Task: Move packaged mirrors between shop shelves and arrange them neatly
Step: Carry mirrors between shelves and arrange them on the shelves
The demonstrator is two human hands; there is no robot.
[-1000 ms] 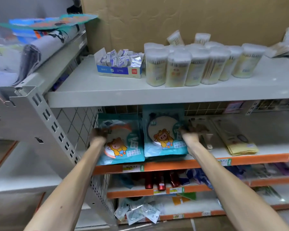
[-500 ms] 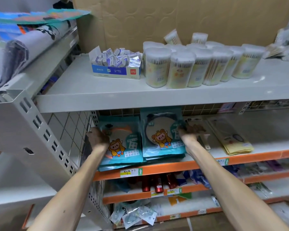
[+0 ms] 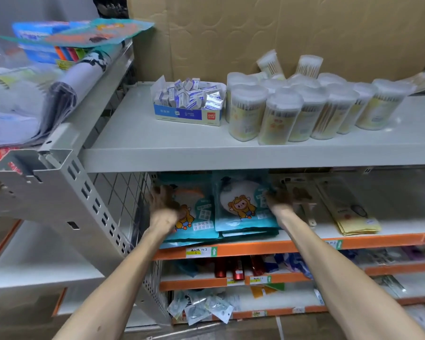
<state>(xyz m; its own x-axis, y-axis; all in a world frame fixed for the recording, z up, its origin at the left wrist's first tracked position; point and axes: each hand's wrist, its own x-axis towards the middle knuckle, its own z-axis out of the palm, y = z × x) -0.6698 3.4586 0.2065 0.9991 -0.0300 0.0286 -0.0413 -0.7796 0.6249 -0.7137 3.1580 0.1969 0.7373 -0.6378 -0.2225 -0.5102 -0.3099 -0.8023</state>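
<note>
Both bare arms are stretched forward into the orange-edged shelf (image 3: 268,247), under the grey upper shelf (image 3: 206,153). The left hand (image 3: 163,207) is laid on the left stack of teal mirror packets (image 3: 196,217), at that stack's left edge; its fingers are spread over the packet top, though whether the packet is gripped cannot be told. The right hand (image 3: 279,201) is placed against the right edge of the right stack of mirror packets (image 3: 241,207), with its fingers in shadow, so its grip cannot be told either. The two stacks are seen side by side between the hands, leaning back, lower edges at the shelf front. Just beyond the right hand a yellow packet pile (image 3: 353,217) is lying. Above the hands, tubs of cotton swabs (image 3: 280,114) and a blue box (image 3: 189,111) are stood.
</note>
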